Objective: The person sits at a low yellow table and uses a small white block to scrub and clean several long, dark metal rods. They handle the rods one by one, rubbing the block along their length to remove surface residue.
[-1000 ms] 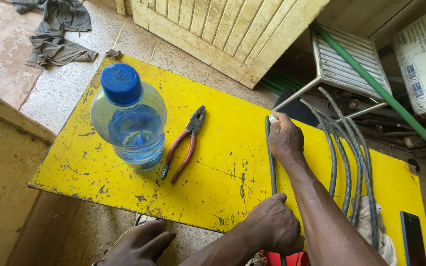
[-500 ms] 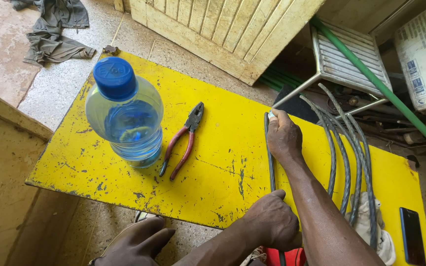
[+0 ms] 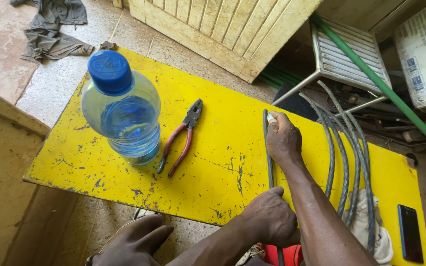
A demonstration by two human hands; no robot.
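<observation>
A straight grey cable (image 3: pixel 267 148) lies on the worn yellow table (image 3: pixel 223 148), running from its near edge toward the far side. My right hand (image 3: pixel 283 139) presses down on the cable's far end, fingers closed around it, with a small pale tip showing at the fingertips. At the table's near edge, my left hand (image 3: pixel 271 216) grips the same cable. Red-handled pliers (image 3: pixel 179 139) lie shut to the left of the cable, apart from both hands.
A clear water bottle (image 3: pixel 124 111) with a blue cap stands at the left of the table. Looped grey cables (image 3: pixel 343 148) and a pale cloth (image 3: pixel 366 226) lie at the right, beside a dark phone (image 3: pixel 410 232). A wooden panel (image 3: pixel 223 29) and a green pipe (image 3: pixel 375 79) lie beyond.
Both hands stay on the cable in the same places. Only the view has shifted slightly.
</observation>
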